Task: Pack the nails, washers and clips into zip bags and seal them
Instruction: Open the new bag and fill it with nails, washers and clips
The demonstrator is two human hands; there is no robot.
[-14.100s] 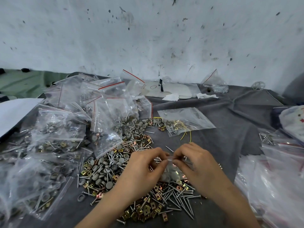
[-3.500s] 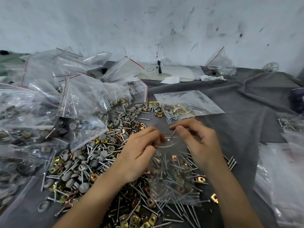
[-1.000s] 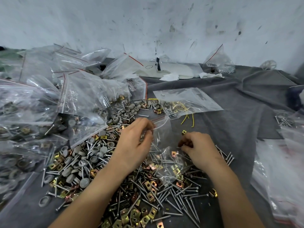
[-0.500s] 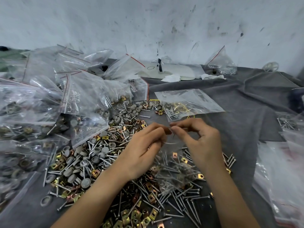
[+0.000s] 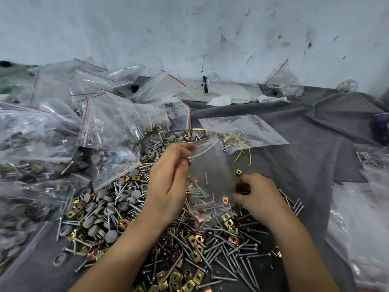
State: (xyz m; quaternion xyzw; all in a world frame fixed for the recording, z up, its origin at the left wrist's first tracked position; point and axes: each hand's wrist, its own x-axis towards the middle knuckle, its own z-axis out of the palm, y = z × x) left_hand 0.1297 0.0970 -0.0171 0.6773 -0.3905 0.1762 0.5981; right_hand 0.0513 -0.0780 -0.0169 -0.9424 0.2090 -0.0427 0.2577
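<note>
Fingers [image 5: 178, 165] of the left hand [image 5: 166, 186] pinch one lip of a clear zip bag [image 5: 210, 165], which hangs open just to their right. Fingers of the right hand [image 5: 259, 197] are curled at the bag's lower right edge over something small and brownish; whether they grip it cannot be told. A single brass clip [image 5: 238, 172] sits just above those fingertips. Below both hands lie loose nails [image 5: 233, 258] and clips [image 5: 193, 239], with grey washers [image 5: 117, 199] left of the left hand's fingers, all on a grey cloth [image 5: 315, 144]. Filled bags [image 5: 63, 133] are heaped further left.

Likely faults: held by one lip, the mouth may sag shut, so pieces dropped at it would fall back on the heap. Nail points may pierce the thin film. A piece caught in the zip track would prevent sealing.
</note>
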